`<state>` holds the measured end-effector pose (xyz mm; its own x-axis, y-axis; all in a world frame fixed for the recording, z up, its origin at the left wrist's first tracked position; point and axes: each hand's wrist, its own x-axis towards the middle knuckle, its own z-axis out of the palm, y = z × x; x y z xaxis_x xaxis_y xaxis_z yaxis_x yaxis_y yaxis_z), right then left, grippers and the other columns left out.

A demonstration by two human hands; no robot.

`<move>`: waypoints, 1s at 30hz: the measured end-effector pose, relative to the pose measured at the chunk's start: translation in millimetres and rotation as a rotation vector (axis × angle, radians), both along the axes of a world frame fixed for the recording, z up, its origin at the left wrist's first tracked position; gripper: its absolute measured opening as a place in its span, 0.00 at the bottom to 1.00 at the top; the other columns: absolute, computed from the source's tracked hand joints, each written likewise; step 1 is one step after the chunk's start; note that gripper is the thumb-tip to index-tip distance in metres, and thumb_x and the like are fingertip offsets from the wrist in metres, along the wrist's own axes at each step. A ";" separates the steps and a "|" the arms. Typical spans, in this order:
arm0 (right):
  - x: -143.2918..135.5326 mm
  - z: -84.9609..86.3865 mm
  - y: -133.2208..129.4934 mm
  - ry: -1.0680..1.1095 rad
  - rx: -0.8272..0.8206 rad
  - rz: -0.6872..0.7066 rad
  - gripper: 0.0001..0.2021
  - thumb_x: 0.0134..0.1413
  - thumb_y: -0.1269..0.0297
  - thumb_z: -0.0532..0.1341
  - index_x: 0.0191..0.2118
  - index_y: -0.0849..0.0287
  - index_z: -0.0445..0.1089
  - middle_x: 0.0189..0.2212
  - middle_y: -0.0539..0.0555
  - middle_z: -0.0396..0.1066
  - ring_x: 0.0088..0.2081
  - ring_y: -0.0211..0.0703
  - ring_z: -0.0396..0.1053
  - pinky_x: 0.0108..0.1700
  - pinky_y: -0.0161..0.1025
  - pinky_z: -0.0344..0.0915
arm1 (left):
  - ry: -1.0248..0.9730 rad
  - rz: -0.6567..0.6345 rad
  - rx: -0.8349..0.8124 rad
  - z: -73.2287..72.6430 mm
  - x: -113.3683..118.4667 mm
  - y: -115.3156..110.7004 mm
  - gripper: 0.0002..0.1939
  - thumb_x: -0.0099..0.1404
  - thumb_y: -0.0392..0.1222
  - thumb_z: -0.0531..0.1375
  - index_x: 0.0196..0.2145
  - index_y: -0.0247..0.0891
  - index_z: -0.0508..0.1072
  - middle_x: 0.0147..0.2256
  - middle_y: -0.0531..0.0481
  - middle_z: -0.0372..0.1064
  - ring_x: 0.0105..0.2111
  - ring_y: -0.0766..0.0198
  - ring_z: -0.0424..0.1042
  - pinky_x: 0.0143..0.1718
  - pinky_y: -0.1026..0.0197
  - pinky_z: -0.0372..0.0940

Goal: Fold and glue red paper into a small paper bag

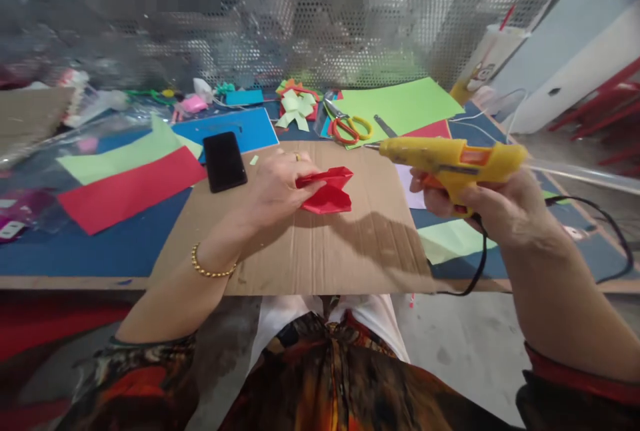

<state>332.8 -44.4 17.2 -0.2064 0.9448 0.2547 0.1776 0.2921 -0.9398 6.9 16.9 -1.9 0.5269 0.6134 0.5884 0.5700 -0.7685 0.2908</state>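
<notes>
Jutting between the hands (280, 181) (510, 214), red paper (330, 200) is pinched left, glue gun (437, 153) gripped right.

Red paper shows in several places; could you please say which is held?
The folded red paper in the left hand; the red strip beside the smartphone and red sheet by the lime-green sheet lie unheld.

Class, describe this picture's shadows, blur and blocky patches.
Head view: a soft shadow lies on the cardboard beside the red folded paper; same head view: the perforated panel carries blocky pixelated patches, and the left sleeve looks blurred.
</notes>
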 end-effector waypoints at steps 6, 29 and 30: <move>-12.0 1.4 22.1 0.059 0.042 0.139 0.21 0.55 0.38 0.75 0.41 0.50 0.82 0.36 0.56 0.82 0.27 0.41 0.73 0.25 0.40 0.70 | 0.080 0.024 0.025 6.5 -4.9 0.3 0.13 0.75 0.45 0.67 0.31 0.40 0.82 0.31 0.52 0.79 0.30 0.63 0.70 0.37 0.55 0.59; 5.2 -15.3 27.8 -0.276 0.111 0.251 0.18 0.63 0.37 0.67 0.43 0.43 0.86 0.36 0.53 0.83 0.34 0.49 0.80 0.33 0.43 0.78 | 0.133 -0.076 0.083 6.6 0.8 -9.4 0.17 0.82 0.44 0.57 0.36 0.40 0.79 0.34 0.51 0.79 0.34 0.62 0.74 0.38 0.56 0.61; 4.6 -15.7 28.1 -0.271 0.104 0.244 0.18 0.62 0.36 0.68 0.42 0.43 0.86 0.35 0.53 0.83 0.35 0.49 0.80 0.33 0.43 0.78 | 0.137 -0.073 0.073 5.9 0.9 -9.7 0.16 0.82 0.43 0.58 0.36 0.40 0.79 0.34 0.50 0.79 0.35 0.62 0.74 0.39 0.55 0.62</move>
<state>337.4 -16.3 1.5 -0.4949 0.8317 0.2518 0.3291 0.4475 -0.8315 7.8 7.1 4.0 0.6466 0.5291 0.5496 0.5425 -0.8254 0.1564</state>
